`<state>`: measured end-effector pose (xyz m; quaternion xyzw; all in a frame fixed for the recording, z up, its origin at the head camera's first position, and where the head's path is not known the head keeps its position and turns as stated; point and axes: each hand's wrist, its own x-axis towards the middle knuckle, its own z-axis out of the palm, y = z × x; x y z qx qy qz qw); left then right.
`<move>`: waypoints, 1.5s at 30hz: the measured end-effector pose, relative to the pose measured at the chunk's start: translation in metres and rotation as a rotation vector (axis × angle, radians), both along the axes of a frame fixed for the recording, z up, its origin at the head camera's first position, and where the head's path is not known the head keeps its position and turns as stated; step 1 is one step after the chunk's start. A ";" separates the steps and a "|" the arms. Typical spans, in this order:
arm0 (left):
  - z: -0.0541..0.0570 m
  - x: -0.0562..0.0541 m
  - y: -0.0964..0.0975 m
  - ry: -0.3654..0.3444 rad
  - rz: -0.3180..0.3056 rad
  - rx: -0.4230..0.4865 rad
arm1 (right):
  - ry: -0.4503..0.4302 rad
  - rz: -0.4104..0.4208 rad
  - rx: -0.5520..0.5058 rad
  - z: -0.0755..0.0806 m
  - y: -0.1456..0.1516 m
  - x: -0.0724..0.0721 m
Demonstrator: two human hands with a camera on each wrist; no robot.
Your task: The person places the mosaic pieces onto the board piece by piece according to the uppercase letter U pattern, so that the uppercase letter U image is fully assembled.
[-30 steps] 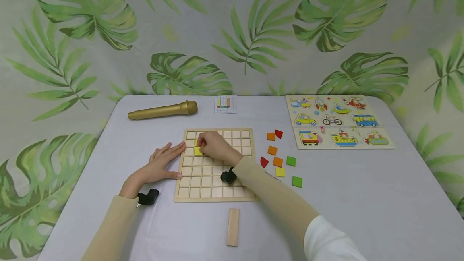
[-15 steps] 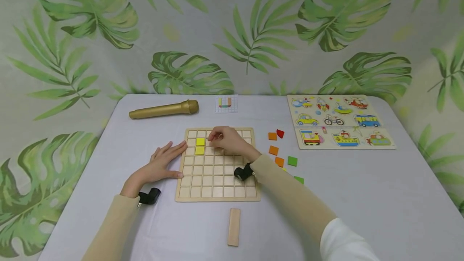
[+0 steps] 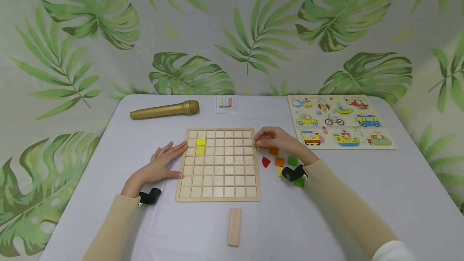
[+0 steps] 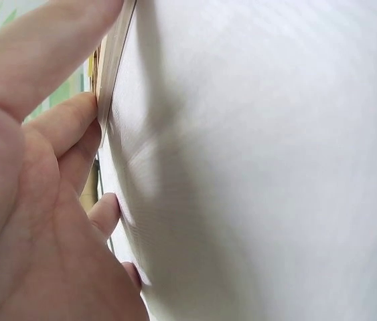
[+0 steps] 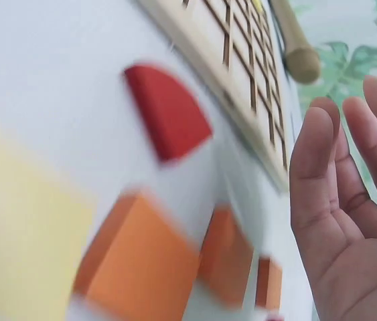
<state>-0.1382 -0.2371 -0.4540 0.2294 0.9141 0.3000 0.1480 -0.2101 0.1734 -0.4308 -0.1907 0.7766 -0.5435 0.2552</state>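
One spread left hand [image 3: 163, 166] against grid board [image 3: 218, 170], right hand [image 3: 278, 140] near tiles [image 3: 279, 162]

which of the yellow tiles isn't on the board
The yellow tile on the table right of the grid board; the other two sit in the board's squares.

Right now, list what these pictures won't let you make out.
Head: whatever lies beneath the right hand.
Head: pattern card, cells too small to count.
Head: nearer green tile, partly hidden by the wrist camera.
Right wrist: loose yellow tile, blurred, cut off by the left edge.
Left wrist: left hand, cropped by the edges.
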 end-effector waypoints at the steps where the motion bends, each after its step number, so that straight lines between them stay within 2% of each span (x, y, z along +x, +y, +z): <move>1: 0.000 0.000 0.000 0.000 0.000 0.003 | -0.003 -0.005 0.008 0.000 0.008 0.001; 7: 0.003 0.001 0.000 -0.006 0.002 0.025 | -0.027 -0.058 0.046 -0.001 0.044 0.014; 14: 0.003 0.001 0.001 -0.005 0.000 0.021 | -0.037 -0.099 0.041 -0.006 0.069 0.028; 20: 0.000 0.000 0.000 -0.010 0.002 0.012 | -0.071 -0.135 0.023 -0.008 0.080 0.039; 29: -0.002 0.000 -0.001 -0.006 0.005 0.018 | -0.062 -0.164 0.011 -0.011 0.083 0.054; 37: -0.001 0.000 0.000 -0.006 0.004 0.021 | 0.011 -0.133 0.033 -0.017 0.081 0.062; 45: 0.000 0.000 0.000 -0.005 -0.001 0.027 | 0.139 -0.095 0.138 -0.021 0.074 0.068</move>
